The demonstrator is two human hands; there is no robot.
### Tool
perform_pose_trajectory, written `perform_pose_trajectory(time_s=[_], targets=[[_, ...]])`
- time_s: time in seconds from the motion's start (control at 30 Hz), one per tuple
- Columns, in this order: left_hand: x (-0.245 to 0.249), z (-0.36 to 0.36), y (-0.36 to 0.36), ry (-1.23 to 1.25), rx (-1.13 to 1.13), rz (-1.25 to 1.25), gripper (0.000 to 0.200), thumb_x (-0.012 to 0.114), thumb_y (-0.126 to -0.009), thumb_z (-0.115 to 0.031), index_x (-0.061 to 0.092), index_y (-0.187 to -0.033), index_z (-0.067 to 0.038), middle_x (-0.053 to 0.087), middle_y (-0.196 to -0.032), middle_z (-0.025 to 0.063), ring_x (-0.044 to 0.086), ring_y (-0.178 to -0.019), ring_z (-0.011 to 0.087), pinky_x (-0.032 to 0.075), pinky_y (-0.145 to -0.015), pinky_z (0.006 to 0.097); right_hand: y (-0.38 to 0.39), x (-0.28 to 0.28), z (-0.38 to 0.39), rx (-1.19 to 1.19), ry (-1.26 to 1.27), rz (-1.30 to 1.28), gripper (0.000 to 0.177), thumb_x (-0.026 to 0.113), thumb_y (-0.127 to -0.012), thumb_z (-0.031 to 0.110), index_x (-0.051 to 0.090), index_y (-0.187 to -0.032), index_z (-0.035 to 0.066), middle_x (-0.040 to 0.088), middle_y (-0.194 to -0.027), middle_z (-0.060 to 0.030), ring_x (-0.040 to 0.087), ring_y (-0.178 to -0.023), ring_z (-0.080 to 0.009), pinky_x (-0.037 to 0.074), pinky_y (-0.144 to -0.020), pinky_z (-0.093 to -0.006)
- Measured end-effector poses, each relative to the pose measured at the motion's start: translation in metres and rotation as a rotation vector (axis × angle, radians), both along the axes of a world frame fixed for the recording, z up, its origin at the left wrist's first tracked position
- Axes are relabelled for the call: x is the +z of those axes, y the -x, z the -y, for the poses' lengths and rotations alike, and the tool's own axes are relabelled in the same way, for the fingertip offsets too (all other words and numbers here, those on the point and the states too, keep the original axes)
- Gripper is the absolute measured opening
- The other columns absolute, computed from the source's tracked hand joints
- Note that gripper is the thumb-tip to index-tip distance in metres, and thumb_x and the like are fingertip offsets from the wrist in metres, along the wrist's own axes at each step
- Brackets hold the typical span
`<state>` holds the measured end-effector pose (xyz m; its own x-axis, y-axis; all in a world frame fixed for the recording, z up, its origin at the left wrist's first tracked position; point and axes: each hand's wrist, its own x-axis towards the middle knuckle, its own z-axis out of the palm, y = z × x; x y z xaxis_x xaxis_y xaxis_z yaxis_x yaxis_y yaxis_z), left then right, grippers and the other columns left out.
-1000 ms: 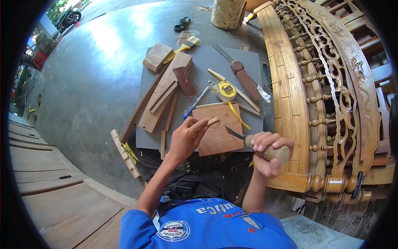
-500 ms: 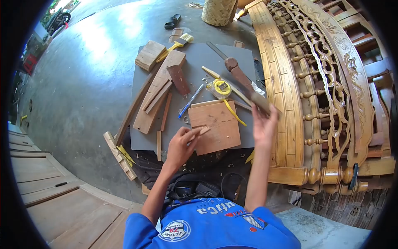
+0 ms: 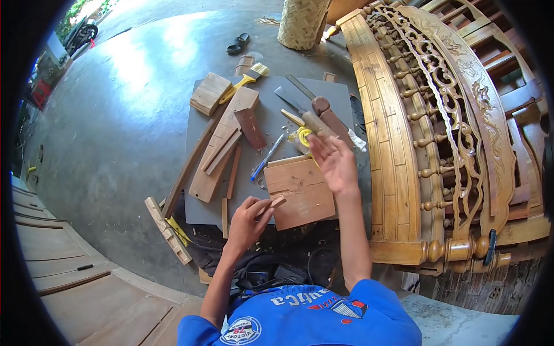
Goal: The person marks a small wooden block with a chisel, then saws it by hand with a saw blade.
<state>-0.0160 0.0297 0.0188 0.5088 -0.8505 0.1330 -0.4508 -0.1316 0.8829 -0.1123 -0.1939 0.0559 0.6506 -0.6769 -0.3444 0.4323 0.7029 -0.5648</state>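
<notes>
My left hand [image 3: 249,220] pinches a small wooden piece [image 3: 279,202] by the lower left edge of a square wooden board [image 3: 301,193]. My right hand [image 3: 336,167] has its palm turned up and its fingers stretched out, close to the handle end of a chisel [image 3: 314,122]. That chisel points away from me, beside a second chisel with a dark brown handle [image 3: 333,118]. A yellow tape measure [image 3: 302,136] is partly hidden behind my right hand. To the left of the board lies a blue pen [image 3: 267,157].
On the grey work surface [image 3: 202,212] rest a wooden hand plane [image 3: 222,150], a wood block [image 3: 210,93] and a paintbrush [image 3: 245,82]. Carved wooden furniture [image 3: 398,144] stands close on the right. Wooden panels [image 3: 109,288] lie at lower left.
My right hand has moved left with the chisel, which now lies by the tape measure with my fingers opened off it. My left hand keeps the small wooden piece, now tilted differently.
</notes>
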Motion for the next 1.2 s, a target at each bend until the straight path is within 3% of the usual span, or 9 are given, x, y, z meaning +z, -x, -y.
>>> perform_pose_trajectory(time_s=[0.2, 0.4, 0.53, 0.67, 0.73, 0.83, 0.97, 1.13, 1.2], targets=[[0.011, 0.014, -0.002, 0.038, -0.098, -0.194, 0.024, 0.065, -0.083, -0.015, 0.065, -0.103, -0.002, 0.056, -0.073, 0.0085, 0.049, -0.061, 0.0154, 0.037, -0.053, 0.0276, 0.046, -0.077, 0.120, -0.639, 1.825, -1.219, 0.032, 0.059, -0.085, 0.017, 0.058, -0.112, 0.001, 0.066, -0.087, -0.0183, 0.065, -0.085, -0.0321, 0.050, -0.074, -0.0375], [0.027, 0.019, 0.004, -0.069, -0.097, -0.504, 0.028, 0.057, -0.090, -0.023, 0.064, -0.110, -0.005, 0.053, -0.068, 0.0026, 0.049, -0.055, 0.0088, 0.039, -0.049, 0.0243, 0.053, -0.043, 0.152, 0.384, 1.335, -1.336, 0.043, 0.061, -0.085, 0.027, 0.054, -0.118, 0.000, 0.063, -0.099, -0.0240, 0.062, -0.093, -0.0348, 0.048, -0.079, -0.0384], [0.033, 0.022, 0.009, -0.088, -0.123, -0.739, 0.031, 0.051, -0.095, -0.026, 0.063, -0.108, -0.001, 0.053, -0.068, -0.0011, 0.050, -0.052, 0.0053, 0.038, -0.044, 0.0197, 0.065, -0.050, 0.176, 0.462, 1.597, -1.159, 0.028, 0.046, -0.094, 0.024, 0.056, -0.102, -0.001, 0.057, -0.078, -0.0146, 0.056, -0.075, -0.0211, 0.043, -0.069, -0.0335], [0.028, 0.023, 0.009, -0.114, -0.149, -0.672, 0.029, 0.049, -0.095, -0.024, 0.063, -0.099, 0.001, 0.055, -0.071, 0.0016, 0.054, -0.054, 0.0072, 0.043, -0.045, 0.0226, 0.082, -0.041, 0.164, 0.115, 1.567, -1.081, 0.030, 0.041, -0.095, 0.022, 0.054, -0.091, -0.004, 0.057, -0.083, -0.0220, 0.055, -0.078, -0.0357, 0.042, -0.073, -0.0411], [0.021, 0.028, 0.010, -0.103, -0.131, -0.566, 0.025, 0.049, -0.095, -0.021, 0.063, -0.093, 0.000, 0.058, -0.073, 0.0045, 0.057, -0.056, 0.0120, 0.047, -0.049, 0.0265, 0.093, -0.030, 0.135, 0.102, 1.217, -0.936, 0.025, 0.042, -0.096, 0.024, 0.052, -0.097, 0.002, 0.057, -0.078, -0.0065, 0.055, -0.065, -0.0125, 0.044, -0.057, -0.0253], [0.010, 0.042, 0.007, 0.058, -0.152, 0.242, 0.016, 0.053, -0.088, -0.011, 0.062, -0.098, -0.003, 0.061, -0.082, 0.0101, 0.061, -0.071, 0.0219, 0.051, -0.064, 0.0315, 0.109, -0.003, 0.039, 0.192, 1.016, -0.606, 0.017, 0.046, -0.094, 0.022, 0.044, -0.099, 0.005, 0.059, -0.072, -0.0080, 0.060, -0.063, -0.0142, 0.048, -0.054, -0.0248], [-0.002, 0.050, 0.005, -0.041, -0.255, 0.605, 0.039, 0.057, -0.070, -0.002, 0.058, -0.109, -0.005, 0.057, -0.090, 0.0098, 0.055, -0.092, 0.0273, 0.048, -0.076, 0.0355, 0.124, -0.025, -0.081, 0.067, 0.613, -0.305, 0.019, 0.048, -0.089, 0.015, 0.034, -0.100, 0.006, 0.051, -0.068, -0.0062, 0.053, -0.051, -0.0120, 0.045, -0.047, -0.0243], [-0.012, 0.055, 0.004, 0.069, -0.243, 0.726, 0.035, 0.056, -0.073, -0.005, 0.058, -0.108, -0.007, 0.057, -0.090, 0.0052, 0.056, -0.090, 0.0225, 0.048, -0.079, 0.0335, 0.126, -0.036, -0.146, 0.099, 0.754, -0.724, 0.009, 0.043, -0.090, 0.012, 0.037, -0.093, 0.005, 0.048, -0.064, -0.0045, 0.047, -0.045, -0.0070, 0.038, -0.038, -0.0212], [-0.016, 0.060, -0.003, 0.092, -0.229, 0.698, 0.036, 0.057, -0.073, -0.005, 0.058, -0.109, -0.008, 0.057, -0.090, 0.0051, 0.056, -0.089, 0.0228, 0.048, -0.079, 0.0330, 0.126, -0.043, -0.150, 0.062, 0.978, -0.866, 0.024, 0.043, -0.090, 0.012, 0.039, -0.111, 0.000, 0.057, -0.079, -0.0159, 0.056, -0.054, -0.0198, 0.045, -0.049, -0.0308]])
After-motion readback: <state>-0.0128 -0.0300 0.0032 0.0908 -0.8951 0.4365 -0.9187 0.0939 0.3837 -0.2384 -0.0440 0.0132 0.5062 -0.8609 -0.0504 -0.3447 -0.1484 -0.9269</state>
